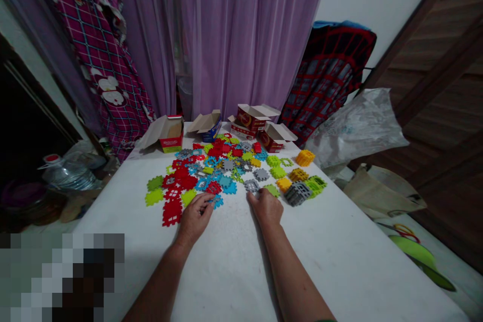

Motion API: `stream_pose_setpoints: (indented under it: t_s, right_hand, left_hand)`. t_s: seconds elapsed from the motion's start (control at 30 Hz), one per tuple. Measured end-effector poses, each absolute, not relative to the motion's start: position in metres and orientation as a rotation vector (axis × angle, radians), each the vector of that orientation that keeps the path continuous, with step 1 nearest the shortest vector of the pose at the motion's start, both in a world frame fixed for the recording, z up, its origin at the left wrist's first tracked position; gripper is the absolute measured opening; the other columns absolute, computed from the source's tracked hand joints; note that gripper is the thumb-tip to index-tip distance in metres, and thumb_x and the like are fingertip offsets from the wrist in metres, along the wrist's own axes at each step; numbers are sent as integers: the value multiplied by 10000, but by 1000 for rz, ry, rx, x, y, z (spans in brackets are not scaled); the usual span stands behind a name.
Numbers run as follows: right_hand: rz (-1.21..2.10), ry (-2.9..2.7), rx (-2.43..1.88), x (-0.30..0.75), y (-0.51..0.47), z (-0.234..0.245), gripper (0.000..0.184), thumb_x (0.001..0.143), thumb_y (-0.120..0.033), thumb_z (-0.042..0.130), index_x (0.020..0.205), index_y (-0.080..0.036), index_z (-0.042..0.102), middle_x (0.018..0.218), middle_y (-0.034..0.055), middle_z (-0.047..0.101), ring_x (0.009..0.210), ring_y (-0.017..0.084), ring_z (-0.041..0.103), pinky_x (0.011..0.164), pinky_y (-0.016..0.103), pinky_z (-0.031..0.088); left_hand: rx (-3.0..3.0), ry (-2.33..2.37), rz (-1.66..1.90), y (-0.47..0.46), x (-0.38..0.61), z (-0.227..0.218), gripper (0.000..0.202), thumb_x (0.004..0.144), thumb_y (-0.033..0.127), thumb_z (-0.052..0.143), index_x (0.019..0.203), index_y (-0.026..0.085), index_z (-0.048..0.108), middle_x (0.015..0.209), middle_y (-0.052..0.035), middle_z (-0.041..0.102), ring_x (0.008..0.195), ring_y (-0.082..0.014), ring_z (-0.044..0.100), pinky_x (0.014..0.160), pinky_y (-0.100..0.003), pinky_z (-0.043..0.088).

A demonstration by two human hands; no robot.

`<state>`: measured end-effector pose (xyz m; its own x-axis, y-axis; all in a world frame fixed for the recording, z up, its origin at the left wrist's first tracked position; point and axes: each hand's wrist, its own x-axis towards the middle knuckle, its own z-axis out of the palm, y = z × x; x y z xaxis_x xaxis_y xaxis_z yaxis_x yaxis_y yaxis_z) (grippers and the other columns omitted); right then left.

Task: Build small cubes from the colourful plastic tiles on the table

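Observation:
My left hand (196, 214) is near the table's middle, fingers bent and thumb close to them, at the edge of a blue interlocking plastic tile (217, 202). My right hand (267, 207) is curled with its thumb toward me; its far fingers are hidden. Just beyond its thumb is a grey window tile (251, 186), and a light green tile (272, 190) lies behind the knuckles. Whether the right hand grips a tile I cannot tell. Red tiles (172, 212) lie left of my left hand. A grey stack of tiles (297, 194) stands right of my right hand.
Mixed tiles (226, 163) spread over the white table (234, 271). Yellow stacks (305, 157) and a green stack (316, 186) stand at the right. Open cardboard boxes, including a red one (171, 136) and a blue one (211, 130), line the back edge before purple curtains (241, 35).

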<state>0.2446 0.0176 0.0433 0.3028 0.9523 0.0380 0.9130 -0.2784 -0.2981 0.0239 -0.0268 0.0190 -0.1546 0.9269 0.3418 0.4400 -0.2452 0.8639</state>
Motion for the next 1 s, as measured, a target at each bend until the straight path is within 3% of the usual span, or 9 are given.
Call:
stream_pose_setpoints:
  t_s: [0.33,0.53,0.73,1.0]
  right_hand:
    - [258,-1683,-2321,244,18,46,439,882,-526,529,1110,-189,694,974,142,749,911,270,701,729,330,470]
    - [256,-1697,-2233,245,11,45,357,926,-438,521,1175,-210,638,892,74,730,840,239,681,688,308,439]
    - [16,-1997,-2046,250,21,52,341,898,-202,543,1193,-279,695,1127,83,621,1003,209,597,735,270,423]
    - [-3,-2244,-2020,256,30,56,321,915,-265,550,1194,-277,708,1201,99,593,1065,222,567,803,286,411]
  left_hand:
    - [1658,1557,1391,-26,24,18,272,814,391,584,946,215,744,1056,-78,723,793,-146,684,727,-269,578]
    - [1669,1549,1386,-27,24,18,264,822,392,590,940,213,744,1052,-78,723,790,-145,685,718,-261,580]
    - [1692,1528,1427,-27,24,18,257,833,368,577,938,206,747,1032,-81,722,792,-147,691,709,-265,585]
    - [1719,1527,1427,-27,23,16,241,844,345,579,957,214,748,1037,-78,724,818,-155,696,703,-275,595]
